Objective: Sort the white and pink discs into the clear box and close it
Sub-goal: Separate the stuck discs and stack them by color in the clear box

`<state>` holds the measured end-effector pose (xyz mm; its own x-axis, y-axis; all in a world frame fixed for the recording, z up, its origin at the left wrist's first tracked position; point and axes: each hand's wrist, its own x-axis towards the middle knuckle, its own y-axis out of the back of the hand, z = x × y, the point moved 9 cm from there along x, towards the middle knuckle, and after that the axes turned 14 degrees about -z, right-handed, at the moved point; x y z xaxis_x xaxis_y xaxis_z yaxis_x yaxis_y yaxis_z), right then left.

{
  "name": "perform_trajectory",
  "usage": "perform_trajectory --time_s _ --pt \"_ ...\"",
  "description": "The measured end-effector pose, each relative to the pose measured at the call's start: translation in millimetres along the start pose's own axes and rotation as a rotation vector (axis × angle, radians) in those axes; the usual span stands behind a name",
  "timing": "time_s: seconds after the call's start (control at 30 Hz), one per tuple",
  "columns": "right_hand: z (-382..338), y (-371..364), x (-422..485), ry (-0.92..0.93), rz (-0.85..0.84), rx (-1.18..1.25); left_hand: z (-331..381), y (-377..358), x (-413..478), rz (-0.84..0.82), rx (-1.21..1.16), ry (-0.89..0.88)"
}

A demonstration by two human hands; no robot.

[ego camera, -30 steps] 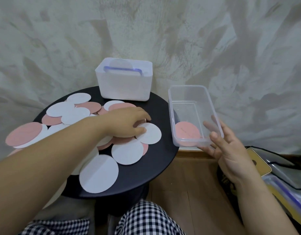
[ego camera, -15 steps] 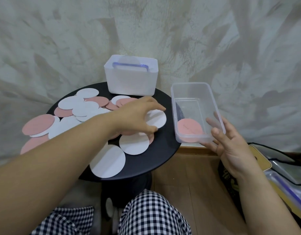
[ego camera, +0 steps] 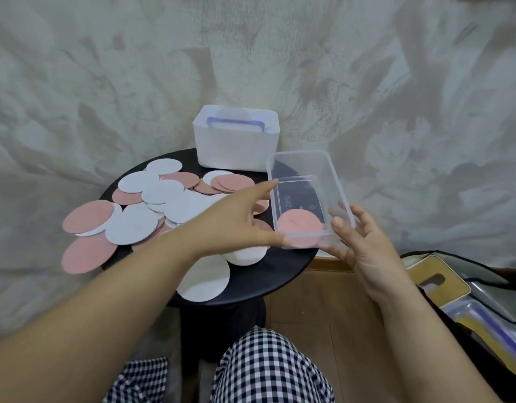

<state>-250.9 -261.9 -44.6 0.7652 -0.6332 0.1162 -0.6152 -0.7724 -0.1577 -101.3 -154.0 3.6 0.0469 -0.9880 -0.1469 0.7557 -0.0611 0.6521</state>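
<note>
The clear box (ego camera: 305,154) is held over the right edge of the black round table (ego camera: 280,274), lid off. One pink disc (ego camera: 299,225) lies inside at its near end. My right hand (ego camera: 364,251) grips the box's near right corner, fingers on both sides of the wall. My left hand (ego camera: 239,219) reaches across the table with fingers spread; its index tip touches the box's left rim and its thumb the near left corner. It holds no disc. Several white discs (ego camera: 131,226) and pink discs (ego camera: 88,216) lie overlapping on the table.
A white tub (ego camera: 236,146) with a blue-edged piece inside stands at the table's back, against the patterned wall. On the wooden floor at the right lies an open bag (ego camera: 454,289) with yellow and clear things. My checked trouser knees (ego camera: 268,367) are below the table.
My left hand lifted off the discs and moved right to the clear box's left side. My right hand brought the box left, over the table's edge.
</note>
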Motion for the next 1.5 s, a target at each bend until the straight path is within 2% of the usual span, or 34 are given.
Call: perform_trajectory --time_s 0.13,0.37,0.6,0.83,0.93,1.03,1.1,1.27,1.4,1.5 --pt "-3 -1 0 -0.012 0.03 -0.137 6 -4 3 0.121 0.009 -0.016" --pt "-2 -2 2 -0.042 -0.012 -0.279 -2 -3 7 0.21 -0.062 0.028" --pt "2 -3 0 -0.051 -0.011 -0.284 -8 6 -1 0.27 -0.072 0.023" --pt "23 -1 -37 -0.153 0.104 -0.319 -24 19 -61 0.427 -0.071 0.016" --pt "23 -11 -49 -0.156 0.123 -0.391 -30 16 -90 0.465 -0.005 -0.005" --pt "12 -30 -58 -0.068 0.146 -0.514 -34 6 -112 0.456 0.217 0.001" --pt "-1 -55 -58 0.031 0.101 -0.638 -34 -8 -117 0.4 0.38 -0.05" --pt "-14 -125 -45 0.234 -0.145 -1.118 -41 -31 -119 0.303 0.642 -0.066" --pt "10 -138 -40 0.12 -0.309 -1.309 -42 -35 -124 0.343 0.672 -0.143" --pt "16 -128 -45 0.102 -0.316 -1.317 -38 -32 -133 0.425 0.614 -0.228"
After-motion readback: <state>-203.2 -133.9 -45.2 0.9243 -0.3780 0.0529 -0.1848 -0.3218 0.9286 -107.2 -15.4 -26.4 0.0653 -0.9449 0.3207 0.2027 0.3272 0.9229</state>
